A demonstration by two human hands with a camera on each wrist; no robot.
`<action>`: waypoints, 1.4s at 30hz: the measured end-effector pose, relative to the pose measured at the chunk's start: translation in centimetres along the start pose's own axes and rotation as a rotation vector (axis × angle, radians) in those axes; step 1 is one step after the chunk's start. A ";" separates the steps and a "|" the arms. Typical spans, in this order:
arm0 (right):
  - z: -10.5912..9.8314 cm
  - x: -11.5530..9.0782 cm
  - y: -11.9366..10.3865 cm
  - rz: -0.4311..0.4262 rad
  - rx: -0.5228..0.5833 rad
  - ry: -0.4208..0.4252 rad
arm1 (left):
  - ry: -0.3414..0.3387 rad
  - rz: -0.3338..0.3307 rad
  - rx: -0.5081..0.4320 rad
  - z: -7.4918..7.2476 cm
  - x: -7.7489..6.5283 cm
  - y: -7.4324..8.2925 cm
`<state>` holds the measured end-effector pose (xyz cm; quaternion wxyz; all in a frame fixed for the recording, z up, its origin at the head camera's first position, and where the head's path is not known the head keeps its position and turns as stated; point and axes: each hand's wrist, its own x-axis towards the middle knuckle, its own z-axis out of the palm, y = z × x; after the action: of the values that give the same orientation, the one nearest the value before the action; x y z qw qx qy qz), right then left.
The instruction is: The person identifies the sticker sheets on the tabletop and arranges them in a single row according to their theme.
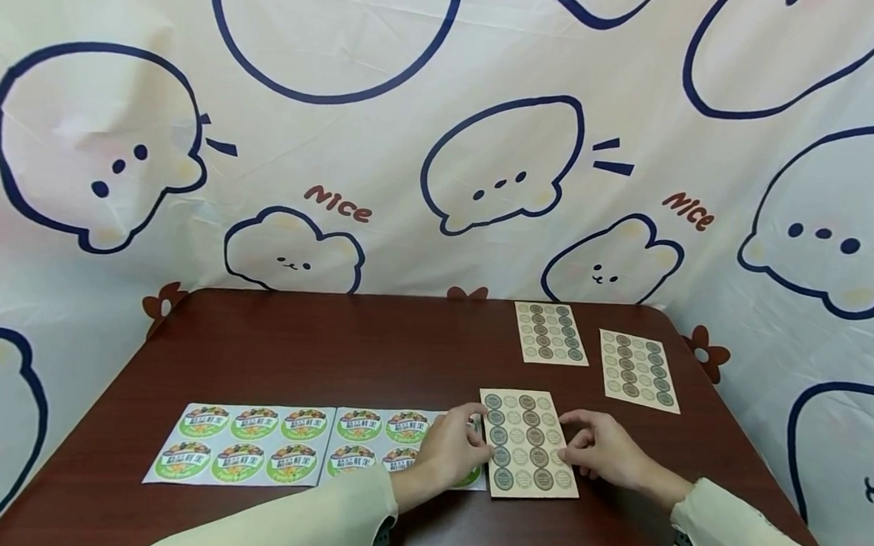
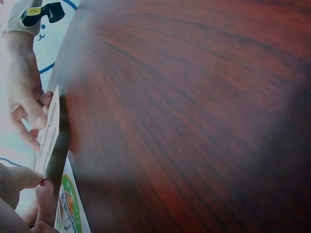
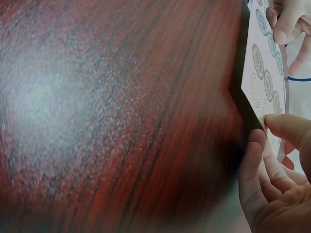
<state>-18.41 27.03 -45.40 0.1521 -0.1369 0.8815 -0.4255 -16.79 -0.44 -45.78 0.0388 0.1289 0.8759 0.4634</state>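
Both hands hold a cream sticker sheet printed with columns of round stickers in grey, brown and pale tones. My left hand pinches its left edge, and my right hand grips the right edge between thumb and fingers. In the left wrist view the sheet is seen nearly edge-on above the tabletop. The right wrist view shows the thumb on the printed face of the sheet with fingers beneath. Under the left hand lies a white sheet of green oval labels, its right part covered by the hand and the cream sheet.
Another sheet of green oval labels lies to the left, side by side with the first. Two more cream sticker sheets rest at the back right of the dark wooden table. A patterned cloth hangs behind.
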 end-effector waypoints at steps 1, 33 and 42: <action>0.0 0.0 0.0 -0.002 -0.003 0.001 | -0.011 0.021 0.011 0.0 0.0 0.0; 0.4 0.0 -0.3 -0.005 -0.047 0.036 | -0.071 0.133 0.138 0.1 0.8 -0.6; 0.5 0.1 -0.3 0.006 -0.059 0.036 | -0.049 0.143 0.170 0.5 0.8 -1.1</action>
<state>-18.23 26.46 -45.45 0.1333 -0.1308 0.8968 -0.4010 -17.65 -0.36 -46.92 0.0158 0.2052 0.8993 0.3860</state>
